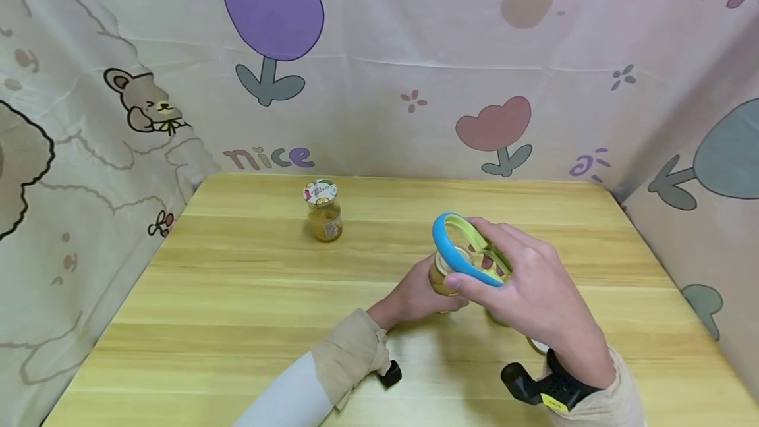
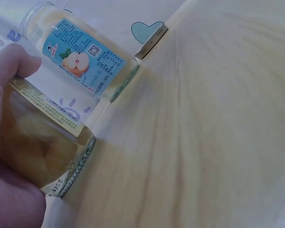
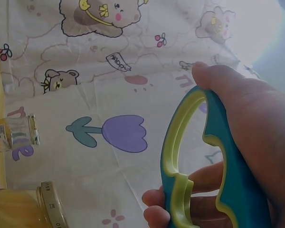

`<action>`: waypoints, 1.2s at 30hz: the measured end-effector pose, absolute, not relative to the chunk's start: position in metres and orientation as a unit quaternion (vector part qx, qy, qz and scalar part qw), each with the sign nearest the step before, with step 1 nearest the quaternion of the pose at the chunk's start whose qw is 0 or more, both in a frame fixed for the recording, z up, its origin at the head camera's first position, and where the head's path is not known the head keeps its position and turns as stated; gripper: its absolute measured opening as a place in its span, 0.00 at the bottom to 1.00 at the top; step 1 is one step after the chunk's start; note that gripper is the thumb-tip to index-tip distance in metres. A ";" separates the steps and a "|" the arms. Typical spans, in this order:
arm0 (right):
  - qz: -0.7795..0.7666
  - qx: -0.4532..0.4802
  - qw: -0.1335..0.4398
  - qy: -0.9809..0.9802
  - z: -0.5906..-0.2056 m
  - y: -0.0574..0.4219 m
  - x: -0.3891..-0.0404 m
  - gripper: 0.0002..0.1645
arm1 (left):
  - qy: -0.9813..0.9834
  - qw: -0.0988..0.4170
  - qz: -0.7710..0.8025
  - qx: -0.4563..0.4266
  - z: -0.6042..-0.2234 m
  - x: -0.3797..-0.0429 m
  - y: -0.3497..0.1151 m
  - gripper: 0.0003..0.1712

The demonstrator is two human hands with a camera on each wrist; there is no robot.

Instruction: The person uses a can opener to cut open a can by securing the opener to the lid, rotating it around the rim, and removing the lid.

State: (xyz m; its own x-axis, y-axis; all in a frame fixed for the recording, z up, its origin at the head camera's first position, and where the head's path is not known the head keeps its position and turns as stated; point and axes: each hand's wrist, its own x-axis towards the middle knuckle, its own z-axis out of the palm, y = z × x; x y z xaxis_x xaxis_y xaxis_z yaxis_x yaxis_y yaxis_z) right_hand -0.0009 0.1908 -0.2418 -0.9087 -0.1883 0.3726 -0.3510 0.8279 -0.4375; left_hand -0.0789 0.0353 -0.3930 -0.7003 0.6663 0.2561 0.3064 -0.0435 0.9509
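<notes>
Presumably for steadiness, my left hand [image 1: 415, 292] grips the jar [image 1: 440, 280] by its body over the table [image 1: 225, 295], leaving the lid [image 3: 51, 205] exposed; my right hand [image 1: 536, 282] grips the blue-and-green ring tool [image 1: 452, 257] near that lid.

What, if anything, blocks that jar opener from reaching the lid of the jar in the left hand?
No separate object visibly does. In the right wrist view, fingers of the right hand poke past the jar opener toward the lid.
</notes>
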 end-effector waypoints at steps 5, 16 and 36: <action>0.254 0.144 0.161 -0.943 -0.242 0.191 -0.001 0.43 | 0.674 0.149 0.628 0.361 -0.389 -0.078 0.034 0.33; 0.250 0.159 0.169 -0.940 -0.241 0.189 -0.004 0.42 | 0.675 0.140 0.623 0.369 -0.414 -0.090 0.039 0.33; 0.241 0.150 0.166 -0.944 -0.244 0.187 -0.002 0.43 | 0.662 0.149 0.618 0.398 -0.410 -0.088 0.044 0.31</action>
State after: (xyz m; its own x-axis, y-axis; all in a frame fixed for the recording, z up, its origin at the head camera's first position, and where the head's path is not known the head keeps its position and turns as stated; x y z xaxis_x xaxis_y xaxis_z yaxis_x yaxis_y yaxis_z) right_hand -0.0019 0.1872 -0.2440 -0.8997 -0.2034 0.3863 -0.3634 0.8393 -0.4044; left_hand -0.0883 0.0436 -0.4102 -0.6393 0.7106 0.2937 0.3415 -0.0799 0.9365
